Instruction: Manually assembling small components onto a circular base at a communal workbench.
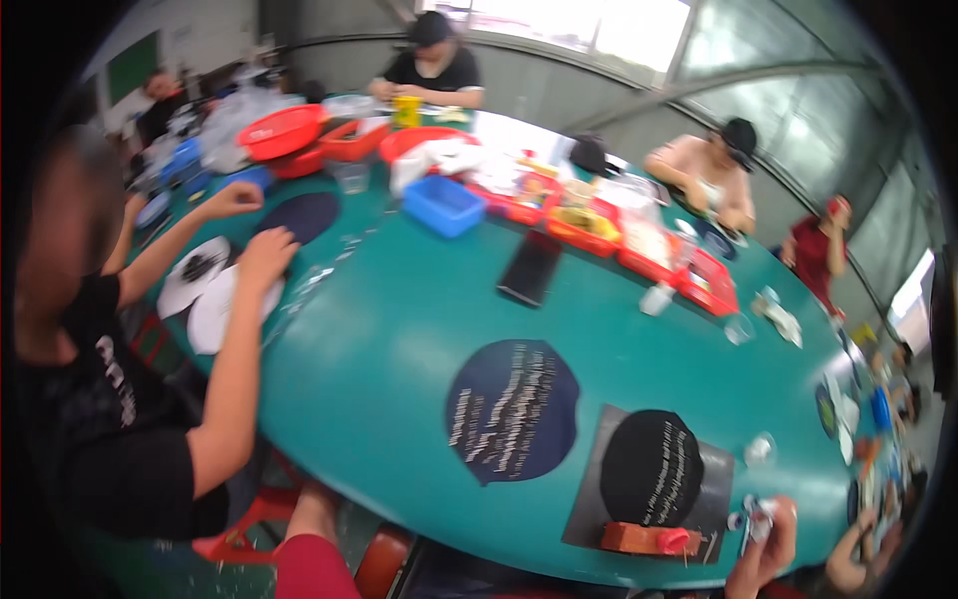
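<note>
My right hand (772, 545) is at the table's near right edge, its fingers closed around a small white-and-clear object (756, 523), too blurred to name. To its left, a black round sheet (639, 469) with rows of small pale marks or pieces lies on a grey square board (591, 509). On the board's near edge sits a reddish-brown block (631, 539) with a pink round piece (674, 540) at its right end. A navy round sheet (549, 399) with similar pale rows lies further left. My left arm, red-sleeved, reaches the near table edge; the fingers of my left hand (317, 507) cannot be made out.
A co-worker in black (130, 399) sits at left, hands over white and dark sheets. A dark phone (530, 268), blue basket (444, 205) and several red trays (647, 248) stand on the green table (399, 329). A small clear cup (760, 449) is beyond my right hand.
</note>
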`<control>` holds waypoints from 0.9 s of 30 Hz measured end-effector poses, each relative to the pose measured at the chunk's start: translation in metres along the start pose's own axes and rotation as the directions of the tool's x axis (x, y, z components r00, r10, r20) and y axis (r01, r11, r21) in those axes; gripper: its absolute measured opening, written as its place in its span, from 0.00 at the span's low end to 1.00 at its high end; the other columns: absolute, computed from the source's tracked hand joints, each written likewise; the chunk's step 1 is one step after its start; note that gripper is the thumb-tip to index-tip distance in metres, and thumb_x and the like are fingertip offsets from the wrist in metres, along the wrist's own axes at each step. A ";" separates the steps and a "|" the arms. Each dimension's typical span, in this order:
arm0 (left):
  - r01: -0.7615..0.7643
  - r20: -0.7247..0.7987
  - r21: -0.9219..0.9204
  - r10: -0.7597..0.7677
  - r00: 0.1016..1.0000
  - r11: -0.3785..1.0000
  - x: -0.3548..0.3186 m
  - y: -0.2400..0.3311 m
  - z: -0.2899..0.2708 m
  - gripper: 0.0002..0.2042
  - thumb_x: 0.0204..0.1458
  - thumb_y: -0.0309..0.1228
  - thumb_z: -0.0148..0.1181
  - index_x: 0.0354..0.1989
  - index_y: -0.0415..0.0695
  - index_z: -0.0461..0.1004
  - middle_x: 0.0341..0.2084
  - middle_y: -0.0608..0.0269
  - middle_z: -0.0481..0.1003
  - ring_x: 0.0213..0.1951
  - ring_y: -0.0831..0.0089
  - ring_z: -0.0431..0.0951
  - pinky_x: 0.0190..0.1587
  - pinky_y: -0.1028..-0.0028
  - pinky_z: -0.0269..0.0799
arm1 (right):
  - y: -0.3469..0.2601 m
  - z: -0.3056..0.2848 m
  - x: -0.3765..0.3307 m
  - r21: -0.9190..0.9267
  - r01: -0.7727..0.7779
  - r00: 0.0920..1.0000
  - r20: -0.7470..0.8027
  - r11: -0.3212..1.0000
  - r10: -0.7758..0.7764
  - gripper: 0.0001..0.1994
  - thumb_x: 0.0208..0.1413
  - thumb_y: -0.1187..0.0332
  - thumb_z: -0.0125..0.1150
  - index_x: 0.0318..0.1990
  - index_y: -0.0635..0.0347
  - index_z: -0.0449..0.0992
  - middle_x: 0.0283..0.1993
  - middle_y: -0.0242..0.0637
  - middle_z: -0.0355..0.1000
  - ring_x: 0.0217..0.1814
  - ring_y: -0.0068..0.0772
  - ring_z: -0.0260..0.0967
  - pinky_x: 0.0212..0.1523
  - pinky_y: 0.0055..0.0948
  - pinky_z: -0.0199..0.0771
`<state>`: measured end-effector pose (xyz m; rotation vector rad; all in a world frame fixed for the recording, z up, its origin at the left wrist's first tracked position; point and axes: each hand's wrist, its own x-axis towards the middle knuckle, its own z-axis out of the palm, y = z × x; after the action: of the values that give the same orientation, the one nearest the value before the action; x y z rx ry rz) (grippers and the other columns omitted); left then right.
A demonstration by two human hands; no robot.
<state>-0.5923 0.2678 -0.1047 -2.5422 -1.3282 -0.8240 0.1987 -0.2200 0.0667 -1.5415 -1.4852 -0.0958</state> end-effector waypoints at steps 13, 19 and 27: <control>0.685 0.454 -0.106 -0.577 0.679 0.721 -0.196 0.463 0.029 0.36 0.37 0.32 0.73 0.60 0.55 0.65 0.61 0.47 0.58 0.59 0.39 0.61 0.59 0.51 0.66 | -0.055 0.002 -0.058 0.571 0.369 0.791 0.221 0.734 -0.570 0.05 0.53 0.76 0.60 0.37 0.62 0.73 0.34 0.44 0.73 0.32 0.45 0.68 0.37 0.43 0.70; 0.727 0.413 -0.040 -0.651 0.637 0.686 -0.203 0.512 -0.078 0.33 0.33 0.31 0.72 0.54 0.53 0.68 0.46 0.51 0.64 0.49 0.47 0.66 0.54 0.56 0.66 | -0.069 0.002 -0.057 0.748 0.148 0.745 0.346 0.647 -0.571 0.07 0.54 0.80 0.58 0.40 0.64 0.75 0.35 0.45 0.74 0.34 0.44 0.71 0.37 0.38 0.73; 0.682 0.307 0.116 -0.679 0.667 0.722 -0.171 0.604 -0.220 0.32 0.36 0.32 0.71 0.54 0.50 0.64 0.45 0.57 0.67 0.51 0.54 0.68 0.50 0.58 0.69 | -0.069 0.026 -0.082 0.718 -0.321 0.459 0.689 0.618 -0.561 0.19 0.53 0.82 0.56 0.54 0.67 0.70 0.39 0.43 0.74 0.41 0.33 0.75 0.44 0.29 0.75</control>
<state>-0.2765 -0.2953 0.0547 -2.2162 -2.4782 -0.4768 0.1083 -0.2768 0.0398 -0.6111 -2.0177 1.3684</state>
